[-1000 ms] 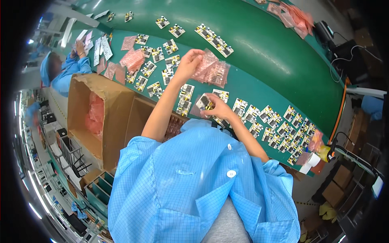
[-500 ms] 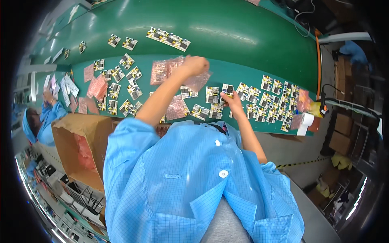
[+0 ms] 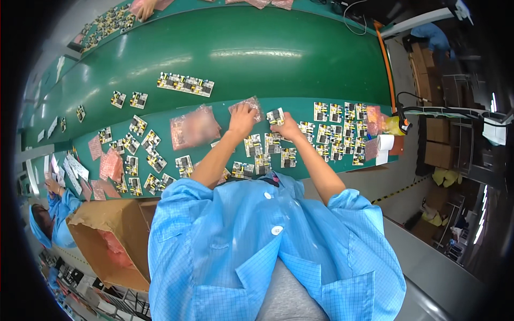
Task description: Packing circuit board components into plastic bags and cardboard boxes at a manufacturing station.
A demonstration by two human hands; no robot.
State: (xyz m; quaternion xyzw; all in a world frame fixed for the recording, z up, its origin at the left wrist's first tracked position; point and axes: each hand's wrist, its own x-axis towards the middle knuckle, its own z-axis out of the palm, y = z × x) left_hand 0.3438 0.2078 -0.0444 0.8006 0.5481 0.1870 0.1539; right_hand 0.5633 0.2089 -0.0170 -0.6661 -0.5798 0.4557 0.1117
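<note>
My left hand [image 3: 242, 122] is closed on the near edge of a pink bubble-wrap bag [image 3: 252, 104], which spreads out beyond its fingers over the green bench. Just to the right, my right hand [image 3: 288, 127] grips a small circuit board [image 3: 276, 116], thick with components, by its near right side. Bag and board are a short gap apart. Left of my left hand lies a pile of pink bubble-wrap bags [image 3: 191, 129]. Several similar loose boards [image 3: 262, 163] lie on the bench between my forearms.
Rows of boards [image 3: 336, 131] fill the bench's right part, beside a paper roll [image 3: 383, 144]. Joined boards [image 3: 186, 84] lie on the green belt beyond. A cardboard box [image 3: 110, 235] stands at the near left. A co-worker in blue [image 3: 61, 214] sits left; another person's hand [image 3: 143, 9] shows far left.
My left hand has brought the bag down from over the pile to beside the board. My right hand has lifted its board away from the rows, toward the bag. The view has shifted too.
</note>
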